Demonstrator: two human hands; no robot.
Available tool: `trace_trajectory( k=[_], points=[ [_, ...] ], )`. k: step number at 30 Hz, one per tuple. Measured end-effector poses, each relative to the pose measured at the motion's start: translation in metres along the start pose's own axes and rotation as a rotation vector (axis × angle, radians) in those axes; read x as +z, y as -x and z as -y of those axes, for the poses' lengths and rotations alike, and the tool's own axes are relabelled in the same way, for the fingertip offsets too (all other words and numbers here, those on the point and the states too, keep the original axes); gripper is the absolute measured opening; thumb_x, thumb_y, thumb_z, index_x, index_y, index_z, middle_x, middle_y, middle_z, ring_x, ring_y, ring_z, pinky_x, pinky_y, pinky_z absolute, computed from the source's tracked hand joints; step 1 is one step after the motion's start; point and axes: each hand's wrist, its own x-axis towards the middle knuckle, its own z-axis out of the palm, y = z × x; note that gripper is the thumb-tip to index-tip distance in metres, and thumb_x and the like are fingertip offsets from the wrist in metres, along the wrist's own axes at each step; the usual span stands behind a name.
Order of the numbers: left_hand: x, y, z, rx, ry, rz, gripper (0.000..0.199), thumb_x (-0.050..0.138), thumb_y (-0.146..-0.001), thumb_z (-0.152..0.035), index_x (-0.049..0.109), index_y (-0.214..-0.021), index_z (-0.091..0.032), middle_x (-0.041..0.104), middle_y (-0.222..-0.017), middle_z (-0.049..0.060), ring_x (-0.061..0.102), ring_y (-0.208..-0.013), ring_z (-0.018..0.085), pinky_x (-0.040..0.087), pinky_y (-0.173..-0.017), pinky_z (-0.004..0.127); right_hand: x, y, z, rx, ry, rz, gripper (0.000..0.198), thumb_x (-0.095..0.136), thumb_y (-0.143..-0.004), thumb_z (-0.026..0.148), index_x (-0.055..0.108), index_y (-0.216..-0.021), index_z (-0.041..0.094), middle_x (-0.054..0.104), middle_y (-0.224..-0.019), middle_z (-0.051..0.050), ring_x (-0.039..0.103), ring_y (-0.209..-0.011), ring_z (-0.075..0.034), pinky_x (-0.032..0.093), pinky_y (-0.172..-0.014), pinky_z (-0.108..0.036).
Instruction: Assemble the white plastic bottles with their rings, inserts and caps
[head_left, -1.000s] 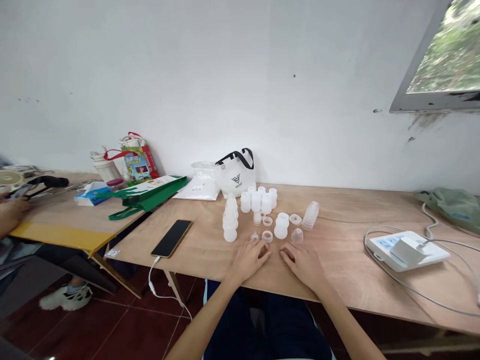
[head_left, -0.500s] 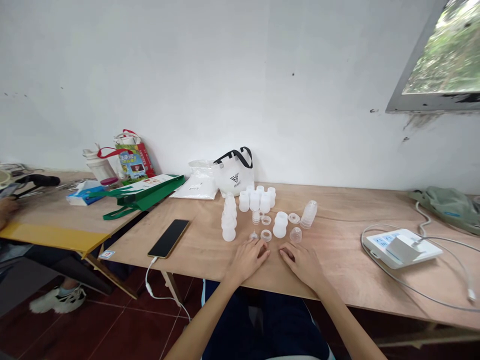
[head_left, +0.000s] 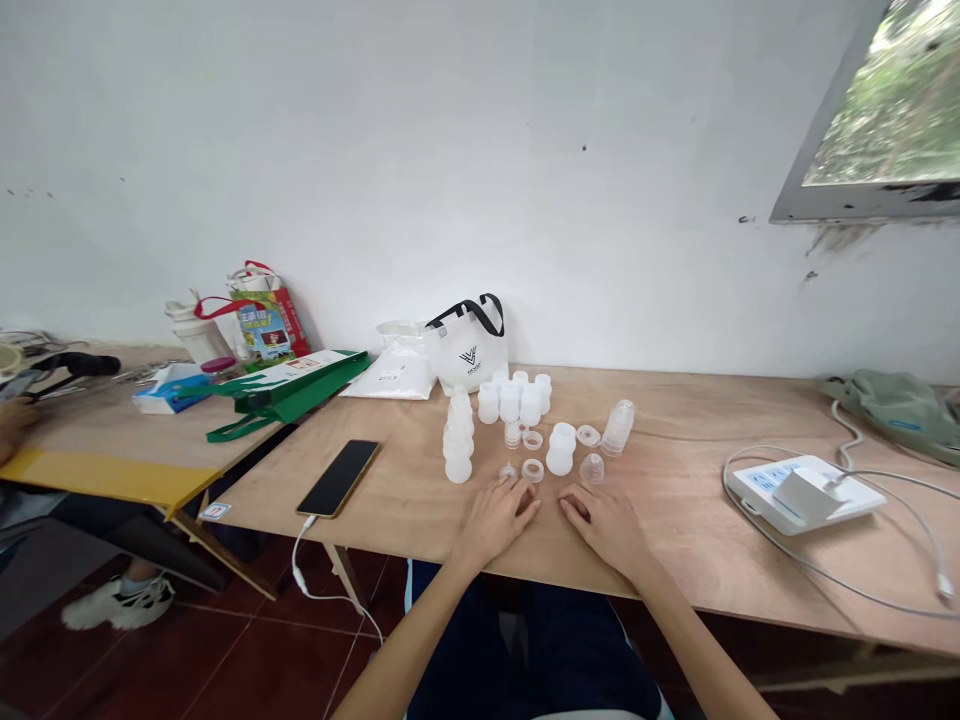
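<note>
- My left hand (head_left: 496, 520) rests palm down on the table (head_left: 697, 480), just nearer me than the front ring (head_left: 532, 478); its fingers are relaxed, grasping nothing I can see.
- A clear piece (head_left: 508, 471) lies at those fingertips, left of the ring; contact I can't tell.
- My right hand (head_left: 606, 525) lies right of the ring, released too, the dome (head_left: 592, 469) just past its fingers.
- White bottles (head_left: 559, 462) stand right, left and beyond the ring.
- I judge this a pause; picking anything up would call for a light fingertip pinch.
</note>
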Motion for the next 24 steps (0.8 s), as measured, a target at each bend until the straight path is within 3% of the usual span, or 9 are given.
trace_trajectory(
  k=[5, 8, 10, 12, 15, 17, 20, 22, 24],
  points=[
    [-0.014, 0.001, 0.001, -0.028, 0.142, 0.106, 0.014, 0.057, -0.100, -0.033, 0.063, -0.105, -0.022, 0.068, -0.097, 0.003, 0.063, -0.097, 0.024, 0.046, -0.085, 0.034, -0.002, 0.000, 0.001, -0.001, 0.010, -0.002, 0.029, 0.042, -0.108, 0.042, 0.067, -0.102, 0.029, 0.074, -0.101, 0.001, 0.069, -0.082, -0.019, 0.037, -0.067, -0.031],
    [-0.050, 0.010, 0.000, 0.001, 0.418, 0.320, 0.024, 0.062, -0.097, -0.041, 0.064, -0.113, -0.023, 0.069, -0.095, 0.001, 0.064, -0.090, 0.020, 0.048, -0.080, 0.030, -0.002, 0.000, 0.002, 0.000, 0.015, 0.002, 0.031, 0.040, -0.108, 0.042, 0.067, -0.102, 0.028, 0.074, -0.100, 0.000, 0.069, -0.081, -0.019, 0.037, -0.067, -0.031],
    [-0.079, 0.018, 0.001, 0.010, 0.538, 0.326, 0.026, 0.064, -0.096, -0.047, 0.067, -0.108, -0.024, 0.070, -0.098, 0.001, 0.065, -0.091, 0.019, 0.049, -0.080, 0.028, -0.002, 0.000, 0.002, 0.001, 0.026, -0.001, 0.031, 0.040, -0.108, 0.042, 0.067, -0.102, 0.028, 0.074, -0.101, 0.000, 0.069, -0.082, -0.019, 0.037, -0.067, -0.031],
    [-0.104, 0.025, 0.005, -0.052, 0.533, 0.140, 0.029, 0.063, -0.095, -0.051, 0.067, -0.103, -0.024, 0.069, -0.093, -0.001, 0.063, -0.085, 0.017, 0.047, -0.077, 0.028, -0.002, 0.000, 0.002, 0.007, 0.035, -0.002, 0.031, 0.040, -0.108, 0.043, 0.067, -0.103, 0.028, 0.074, -0.101, 0.000, 0.069, -0.083, -0.020, 0.036, -0.067, -0.031],
    [-0.121, 0.027, 0.022, -0.218, 0.470, -0.352, 0.039, 0.066, -0.091, -0.059, 0.057, -0.092, -0.021, 0.060, -0.085, -0.001, 0.059, -0.076, 0.017, 0.048, -0.071, 0.030, -0.003, 0.000, 0.003, 0.018, 0.037, 0.005, 0.029, 0.041, -0.108, 0.042, 0.067, -0.102, 0.029, 0.074, -0.100, 0.001, 0.069, -0.082, -0.020, 0.035, -0.067, -0.031],
    [-0.117, 0.024, 0.038, -0.283, 0.353, -0.567, 0.049, 0.075, -0.081, -0.061, 0.055, -0.102, -0.021, 0.061, -0.099, 0.003, 0.063, -0.091, 0.022, 0.051, -0.082, 0.036, -0.004, 0.000, 0.004, 0.021, 0.034, 0.001, 0.029, 0.042, -0.108, 0.041, 0.066, -0.101, 0.028, 0.074, -0.101, 0.001, 0.069, -0.083, -0.020, 0.035, -0.067, -0.031],
    [-0.099, 0.014, 0.058, -0.271, 0.215, -0.546, 0.077, 0.083, -0.072, -0.058, 0.048, -0.130, -0.021, 0.057, -0.132, 0.013, 0.054, -0.128, 0.035, 0.044, -0.106, 0.051, -0.005, 0.000, 0.005, 0.020, 0.017, -0.001, 0.028, 0.042, -0.108, 0.040, 0.066, -0.101, 0.028, 0.074, -0.101, 0.001, 0.069, -0.085, -0.020, 0.035, -0.067, -0.031],
    [-0.085, 0.007, 0.066, -0.289, 0.227, -0.447, 0.080, 0.082, -0.075, -0.052, 0.043, -0.137, -0.020, 0.055, -0.139, 0.017, 0.053, -0.132, 0.037, 0.045, -0.106, 0.052, -0.006, 0.000, 0.005, 0.023, 0.009, 0.004, 0.027, 0.042, -0.108, 0.040, 0.066, -0.102, 0.029, 0.074, -0.101, 0.002, 0.069, -0.085, -0.020, 0.036, -0.068, -0.031],
    [-0.075, 0.004, 0.071, -0.344, 0.234, -0.377, 0.067, 0.077, -0.082, -0.044, 0.043, -0.135, -0.019, 0.059, -0.135, 0.018, 0.061, -0.123, 0.035, 0.049, -0.099, 0.049, -0.005, 0.000, 0.004, 0.026, 0.012, 0.008, 0.026, 0.043, -0.107, 0.039, 0.066, -0.102, 0.030, 0.073, -0.102, 0.002, 0.069, -0.086, -0.020, 0.036, -0.069, -0.031]
  ],
)
